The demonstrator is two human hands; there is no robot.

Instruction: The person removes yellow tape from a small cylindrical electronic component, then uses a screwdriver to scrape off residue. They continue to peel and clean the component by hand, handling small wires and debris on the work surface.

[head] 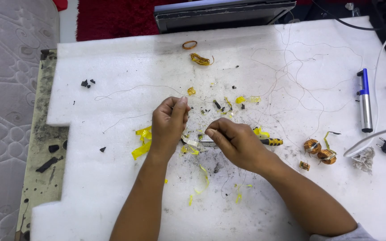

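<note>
While left hand [169, 122] pinches wire [126, 90] — strand runs leftward, near-level.

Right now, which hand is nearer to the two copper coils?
Right. The right hand lies just left of the copper coils; the left hand is farther left, beyond it.

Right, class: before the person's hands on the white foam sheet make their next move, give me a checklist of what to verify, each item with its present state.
1. Left hand pinching something small at the fingertips: ok.
2. What the right hand grips: cannot tell.
3. Yellow-handled tool lying beside the right hand: ok.
4. White foam sheet free of scraps: not ok, yellow tape bits and thin wire litter it.
5. Two copper coils apart from both hands: ok.
</note>
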